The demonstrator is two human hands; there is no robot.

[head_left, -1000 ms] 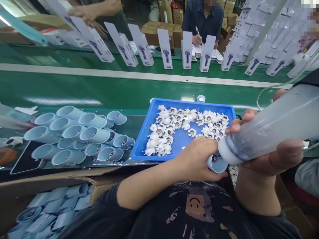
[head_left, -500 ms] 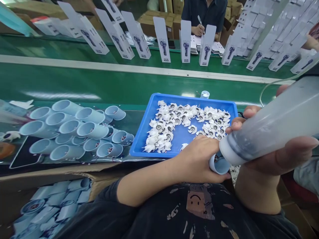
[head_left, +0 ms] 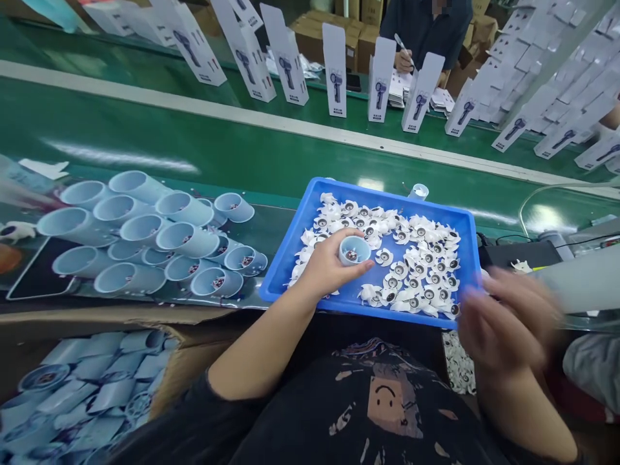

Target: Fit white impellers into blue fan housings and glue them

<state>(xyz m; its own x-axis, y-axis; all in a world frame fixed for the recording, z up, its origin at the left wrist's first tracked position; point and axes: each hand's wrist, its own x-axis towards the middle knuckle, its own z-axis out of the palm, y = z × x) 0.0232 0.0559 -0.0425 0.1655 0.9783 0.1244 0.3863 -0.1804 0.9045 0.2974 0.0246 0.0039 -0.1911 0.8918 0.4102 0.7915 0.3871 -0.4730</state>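
My left hand (head_left: 329, 261) is wrapped around a light blue cylindrical housing (head_left: 352, 259), holding it upright over the blue tray (head_left: 271, 284). Small reddish and metallic parts show inside the housing's open end. White fan impellers (head_left: 414, 284) lie loose in the tray, many with their dark hubs facing up. Beside the tray's right edge, my right hand (head_left: 508, 320) is smeared by motion and its grip does not show clearly. A translucent white tube (head_left: 586, 284) is partly visible just behind that hand; whether they touch is unclear.
Stacked blue housings (head_left: 184, 239) lie left of the tray. A cardboard box (head_left: 188, 355) below holds more housings. Open white cartons (head_left: 334, 71) stand along the green conveyor (head_left: 252, 152). Across it, a person's hand (head_left: 403, 61) holds a pen. One small cup (head_left: 418, 192) stands behind the tray.
My left hand has carried the housing left and up, over the tray. My right hand no longer holds the white tube up at the housing; the tube now sits farther right. The view has shifted slightly.
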